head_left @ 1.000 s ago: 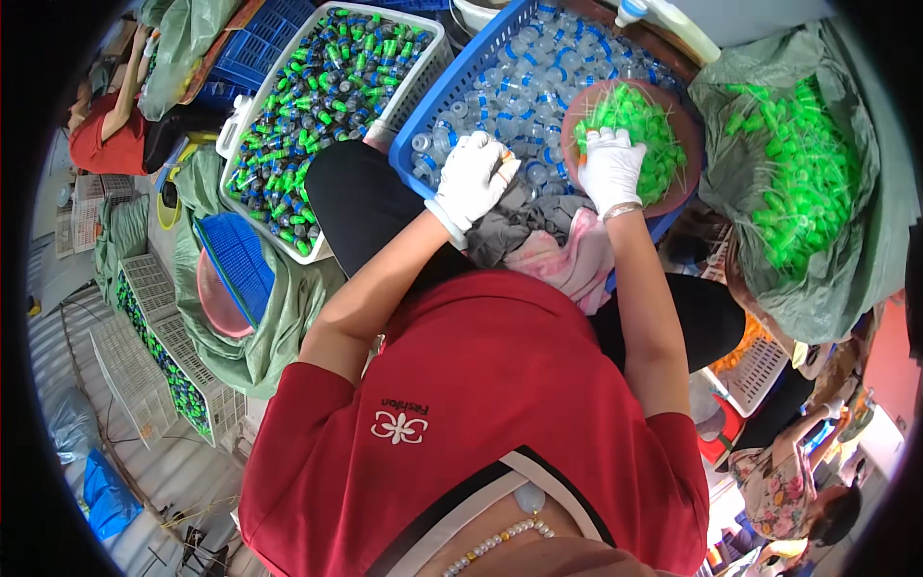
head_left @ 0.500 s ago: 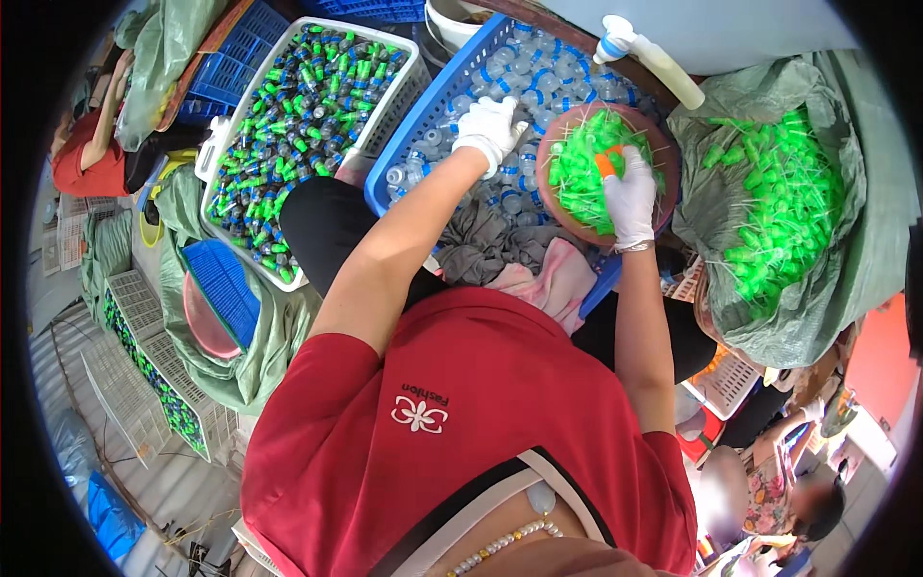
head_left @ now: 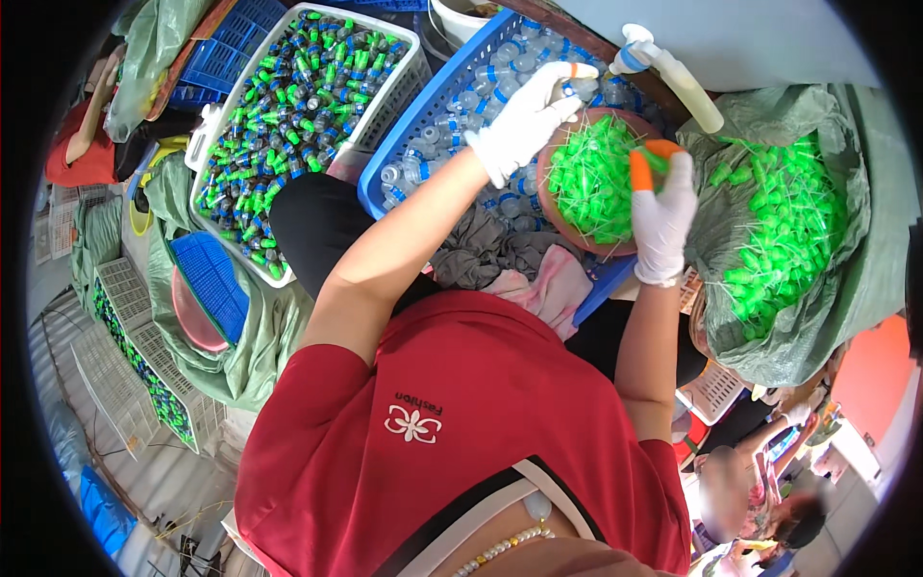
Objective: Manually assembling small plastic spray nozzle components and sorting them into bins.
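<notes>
My left hand (head_left: 529, 120), in a white glove with an orange-tipped finger, is raised over a blue basket (head_left: 375, 159) of small clear bottles (head_left: 447, 125) with blue bands. Its thumb and forefinger are apart, beside a white nozzle fitting (head_left: 633, 53). My right hand (head_left: 665, 216), gloved, with orange covers on thumb and forefinger, is at the right rim of a reddish-brown bowl (head_left: 550, 197). The bowl holds bright green caps (head_left: 594, 178) with thin clear stems. Thumb and forefinger curl together there; anything between them is hidden.
A white crate (head_left: 312, 12) of dark bottles with green caps stands left. At right a green sack (head_left: 846, 288) holds more green caps. Grey cloth (head_left: 495, 245) and pink cloth (head_left: 553, 284) lie before me. Other people sit far left and lower right.
My left hand has lifted from the bottles and moved right and away, toward the nozzle fitting. My right hand has come out of the green caps, moving right.
</notes>
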Motion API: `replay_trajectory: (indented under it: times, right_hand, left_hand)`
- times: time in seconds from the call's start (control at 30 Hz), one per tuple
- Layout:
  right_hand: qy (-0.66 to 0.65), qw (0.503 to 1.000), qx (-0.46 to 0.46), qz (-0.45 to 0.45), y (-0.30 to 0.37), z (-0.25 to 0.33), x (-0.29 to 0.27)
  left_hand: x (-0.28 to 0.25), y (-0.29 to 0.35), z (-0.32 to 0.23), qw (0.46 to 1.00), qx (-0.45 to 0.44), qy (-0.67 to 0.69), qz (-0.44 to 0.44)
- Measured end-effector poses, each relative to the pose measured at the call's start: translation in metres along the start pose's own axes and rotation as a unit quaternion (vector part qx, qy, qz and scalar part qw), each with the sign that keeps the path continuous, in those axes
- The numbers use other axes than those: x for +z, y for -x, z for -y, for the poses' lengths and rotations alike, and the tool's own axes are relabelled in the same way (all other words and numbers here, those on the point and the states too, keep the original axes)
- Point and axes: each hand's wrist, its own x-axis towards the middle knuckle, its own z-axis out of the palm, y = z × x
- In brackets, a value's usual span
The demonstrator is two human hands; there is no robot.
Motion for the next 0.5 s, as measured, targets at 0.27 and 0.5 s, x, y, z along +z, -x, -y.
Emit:
replay_trajectory:
  times: [0.27,0.5]
  right_hand:
    - [-0.085,0.976,-0.114,-0.165,-0.026,0.036,-0.023]
    - [-0.004,0.994,-0.041,-0.105,-0.025,0.025,-0.022]
  left_hand:
    - [0.021,-0.019,0.005,0.991,0.071,0.103,-0.047]
    - [0.013,-0.023,0.014,0.998,0.001,0.058,-0.018]
